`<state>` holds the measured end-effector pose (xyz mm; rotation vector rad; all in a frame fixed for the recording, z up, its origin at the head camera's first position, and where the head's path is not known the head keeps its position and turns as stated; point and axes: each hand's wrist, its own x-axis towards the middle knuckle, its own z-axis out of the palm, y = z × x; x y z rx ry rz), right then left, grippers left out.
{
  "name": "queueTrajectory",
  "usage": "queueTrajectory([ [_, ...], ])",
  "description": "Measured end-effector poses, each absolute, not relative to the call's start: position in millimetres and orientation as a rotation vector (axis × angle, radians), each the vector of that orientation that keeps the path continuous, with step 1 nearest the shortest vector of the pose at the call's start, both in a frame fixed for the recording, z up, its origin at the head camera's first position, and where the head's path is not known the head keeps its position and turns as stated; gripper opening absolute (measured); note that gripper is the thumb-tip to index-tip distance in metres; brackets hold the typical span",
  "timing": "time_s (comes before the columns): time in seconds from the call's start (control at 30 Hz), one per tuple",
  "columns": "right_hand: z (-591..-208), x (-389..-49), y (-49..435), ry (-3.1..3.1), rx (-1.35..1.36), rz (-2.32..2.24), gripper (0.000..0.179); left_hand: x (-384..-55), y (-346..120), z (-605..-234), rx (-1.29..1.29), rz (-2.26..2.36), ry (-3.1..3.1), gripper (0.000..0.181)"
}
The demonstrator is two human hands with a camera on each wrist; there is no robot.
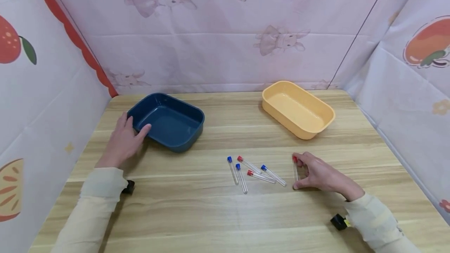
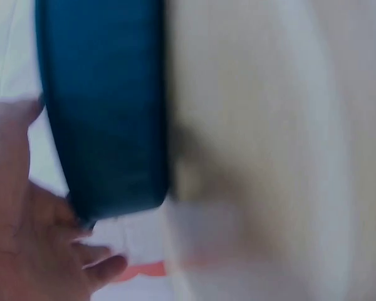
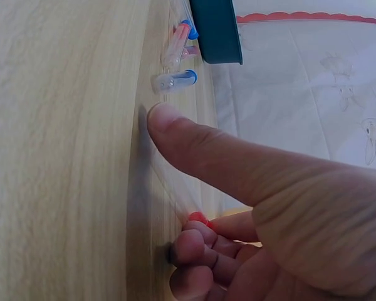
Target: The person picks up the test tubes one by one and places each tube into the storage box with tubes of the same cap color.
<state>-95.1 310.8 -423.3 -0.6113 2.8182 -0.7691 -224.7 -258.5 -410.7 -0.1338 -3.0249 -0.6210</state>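
In the head view my left hand [image 1: 121, 139] grips the near left corner of a dark blue plastic bin [image 1: 175, 128], thumb at the front rim and fingers at the side. The left wrist view shows the bin's outer wall [image 2: 106, 113] beside the hand. My right hand [image 1: 318, 173] holds a clear test tube [image 1: 296, 171] with a red cap lengthwise, its fingers curled at the cap and the thumb near the other end. Close over the table, the red cap [image 3: 199, 217] shows between fingertips in the right wrist view.
Several loose test tubes with blue caps [image 1: 238, 166] and red caps [image 1: 250, 173] lie mid-table, left of my right hand. A yellow plastic bin [image 1: 274, 117] stands at the back right of the wooden table [image 1: 197, 214]. Printed cloth [image 1: 218, 57] walls the back and sides.
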Motion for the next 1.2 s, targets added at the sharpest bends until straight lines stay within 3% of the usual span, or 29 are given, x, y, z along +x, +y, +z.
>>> queueTrajectory([
  [0.27,-423,-94,310,2.833,-0.617,-0.758,0.069,-218,-281,-394,-0.284,-0.56,-3.201,0.108],
  [0.67,-423,-94,311,2.809,-0.565,-0.741,0.071,-204,-292,-390,-0.358,-0.497,-3.063,0.086],
  [1.2,-422,-93,310,2.823,-0.56,-0.713,0.07,-196,-269,-398,-0.319,-0.592,-2.999,0.078],
])
